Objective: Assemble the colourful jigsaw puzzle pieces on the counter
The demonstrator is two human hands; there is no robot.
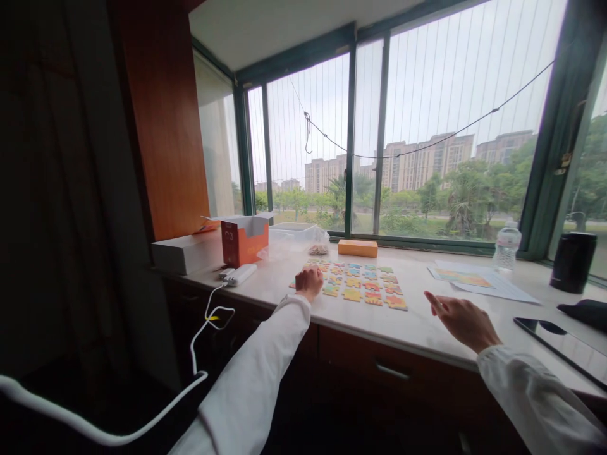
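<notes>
Several colourful jigsaw pieces (363,284) lie spread in rows on a pale stone counter (417,322) under a big window. My left hand (309,280) is closed in a fist at the left edge of the pieces, resting on the counter; what it holds, if anything, is hidden. My right hand (462,321) hovers over the counter to the right of the pieces, fingers stretched out and apart, holding nothing. Both arms wear white sleeves.
An orange flat box (358,248) lies behind the pieces. An open orange carton (244,240), a white box (183,253), a plastic bag (298,240) and a white power bank (239,274) with cable are at left. Papers (478,281), a water bottle (506,246), a black cylinder (573,261) and a tablet (564,344) are at right.
</notes>
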